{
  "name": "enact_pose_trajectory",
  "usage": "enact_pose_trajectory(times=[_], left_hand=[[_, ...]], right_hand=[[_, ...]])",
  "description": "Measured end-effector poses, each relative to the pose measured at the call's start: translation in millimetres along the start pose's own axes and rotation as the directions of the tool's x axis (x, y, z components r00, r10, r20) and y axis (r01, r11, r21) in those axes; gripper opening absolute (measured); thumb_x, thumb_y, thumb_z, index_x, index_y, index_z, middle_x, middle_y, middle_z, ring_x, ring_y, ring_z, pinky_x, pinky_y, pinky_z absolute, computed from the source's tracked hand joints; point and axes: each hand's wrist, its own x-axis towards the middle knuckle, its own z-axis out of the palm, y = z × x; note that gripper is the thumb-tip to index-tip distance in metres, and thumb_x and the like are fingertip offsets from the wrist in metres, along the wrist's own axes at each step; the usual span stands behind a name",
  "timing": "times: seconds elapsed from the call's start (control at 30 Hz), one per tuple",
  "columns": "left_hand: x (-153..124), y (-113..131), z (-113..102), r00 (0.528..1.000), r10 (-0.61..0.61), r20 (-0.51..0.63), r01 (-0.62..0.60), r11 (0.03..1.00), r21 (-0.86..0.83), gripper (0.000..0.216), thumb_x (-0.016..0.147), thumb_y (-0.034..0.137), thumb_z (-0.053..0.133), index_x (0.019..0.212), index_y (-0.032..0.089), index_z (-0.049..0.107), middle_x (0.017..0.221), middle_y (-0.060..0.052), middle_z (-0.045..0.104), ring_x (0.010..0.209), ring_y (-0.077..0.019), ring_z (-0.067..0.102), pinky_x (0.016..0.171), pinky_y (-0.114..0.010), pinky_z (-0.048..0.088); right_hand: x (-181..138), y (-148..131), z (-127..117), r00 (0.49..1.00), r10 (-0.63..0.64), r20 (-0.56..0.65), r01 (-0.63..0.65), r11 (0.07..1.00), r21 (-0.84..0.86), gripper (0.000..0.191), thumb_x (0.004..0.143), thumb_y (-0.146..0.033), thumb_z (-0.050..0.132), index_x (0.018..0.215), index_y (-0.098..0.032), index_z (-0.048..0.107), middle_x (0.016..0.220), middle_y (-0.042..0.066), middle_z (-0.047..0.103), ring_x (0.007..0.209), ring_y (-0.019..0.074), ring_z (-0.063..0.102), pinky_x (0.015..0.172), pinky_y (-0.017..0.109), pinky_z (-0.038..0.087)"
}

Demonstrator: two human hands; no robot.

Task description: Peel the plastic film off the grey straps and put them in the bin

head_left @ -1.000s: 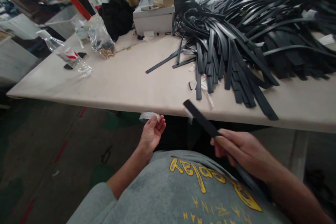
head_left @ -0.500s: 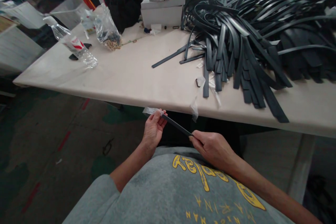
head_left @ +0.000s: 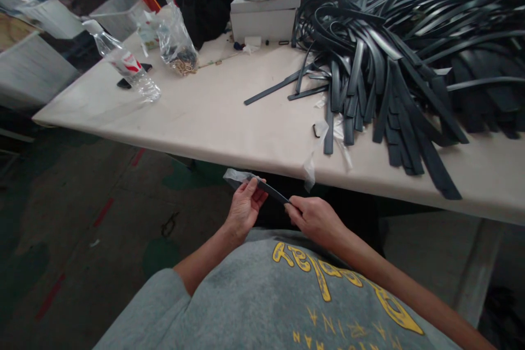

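Below the table's front edge, both my hands hold one flat black strap (head_left: 271, 192). My left hand (head_left: 245, 206) pinches a small clear plastic sleeve (head_left: 237, 176) over the strap's end. My right hand (head_left: 314, 219) grips the strap a little further along, fingers closed. A big heap of similar black straps (head_left: 394, 60) covers the right half of the beige table (head_left: 205, 115), with several ends fanned toward the front edge.
A clear plastic bottle (head_left: 125, 64) lies at the table's left, beside a bag of small brass parts (head_left: 178, 46). A white box (head_left: 264, 16) and black bag (head_left: 205, 5) stand behind. Loose clear sleeves (head_left: 315, 145) hang off the front edge. Another person stands at the far left.
My right hand brought the strap leftward to my left hand, which closed the clear sleeve over its end. The hands have come closer together as the strap slid further in.
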Motion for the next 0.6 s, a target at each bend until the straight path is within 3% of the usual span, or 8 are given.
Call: enact_pose_trajectory(times=[0.13,0.2,0.27,0.33,0.4,0.5,0.6], left_hand=[[-4.9,-2.1,-7.5,0.995,-0.091,-0.031,0.091,0.996,0.005,0.007,0.083,0.019,0.072,0.082,0.014,0.067,0.082,-0.004,0.073,0.07,-0.0129,0.068,0.07,-0.025,0.053],[-7.4,0.4,-11.2,0.993,-0.115,-0.039,0.115,0.993,0.0,0.006,0.086,0.02,0.069,0.084,0.014,0.068,0.082,-0.005,0.073,0.07,-0.0132,0.068,0.069,-0.025,0.054],[-10.5,3.5,-14.1,0.989,-0.135,-0.062,0.134,0.991,-0.027,0.008,0.089,0.02,0.065,0.086,0.014,0.068,0.082,-0.004,0.073,0.07,-0.013,0.068,0.068,-0.025,0.054],[-14.9,4.2,-15.0,0.985,-0.162,-0.068,0.158,0.986,-0.05,0.011,0.092,0.02,0.061,0.085,0.014,0.068,0.082,-0.004,0.073,0.07,-0.0129,0.068,0.067,-0.025,0.055],[-20.6,0.6,-13.0,0.975,-0.224,-0.019,0.223,0.974,-0.036,0.012,0.091,0.019,0.061,0.084,0.013,0.068,0.083,-0.006,0.073,0.073,-0.0143,0.069,0.069,-0.026,0.055],[-27.4,-8.8,-6.7,0.938,-0.334,0.091,0.333,0.943,0.025,0.007,0.087,0.016,0.066,0.085,0.011,0.069,0.084,-0.008,0.073,0.072,-0.0148,0.069,0.071,-0.026,0.055],[-26.0,-9.2,-3.6,0.944,-0.313,0.102,0.314,0.949,0.004,0.006,0.088,0.015,0.065,0.086,0.01,0.069,0.085,-0.007,0.073,0.072,-0.0132,0.068,0.071,-0.024,0.054]], right_hand=[[15.9,-10.4,3.1,0.992,-0.019,0.127,-0.02,0.953,0.302,0.032,0.097,-0.027,0.041,0.078,-0.016,0.065,0.066,0.003,0.067,0.053,0.012,0.056,0.053,0.023,0.037],[9.5,-9.8,-4.1,0.989,-0.031,0.146,-0.032,0.913,0.407,0.028,0.096,-0.031,0.044,0.1,-0.015,0.066,0.074,0.003,0.069,0.051,0.0111,0.056,0.05,0.023,0.04],[-4.3,-6.7,-16.2,0.992,-0.015,0.128,-0.048,0.879,0.474,0.036,0.094,-0.035,0.048,0.124,-0.017,0.058,0.08,0.002,0.07,0.049,0.0102,0.055,0.046,0.022,0.041],[-16.9,-5.1,-27.1,0.995,0.018,0.101,-0.067,0.86,0.506,0.046,0.093,-0.034,0.049,0.136,-0.019,0.048,0.077,0.0,0.069,0.045,0.0093,0.052,0.043,0.02,0.041],[-19.6,-7.9,-30.6,0.997,0.029,0.067,-0.059,0.863,0.502,0.045,0.092,-0.031,0.048,0.135,-0.019,0.049,0.07,-0.002,0.067,0.043,0.0088,0.05,0.041,0.019,0.039],[-4.4,-17.8,-22.6,0.999,0.02,0.037,-0.036,0.868,0.495,0.044,0.092,-0.029,0.047,0.134,-0.019,0.051,0.068,-0.002,0.064,0.043,0.009,0.05,0.041,0.019,0.041],[6.6,-22.6,-20.7,0.999,0.013,0.041,-0.032,0.87,0.492,0.051,0.091,-0.031,0.048,0.14,-0.018,0.045,0.073,-0.002,0.066,0.042,0.0095,0.052,0.043,0.021,0.045]])
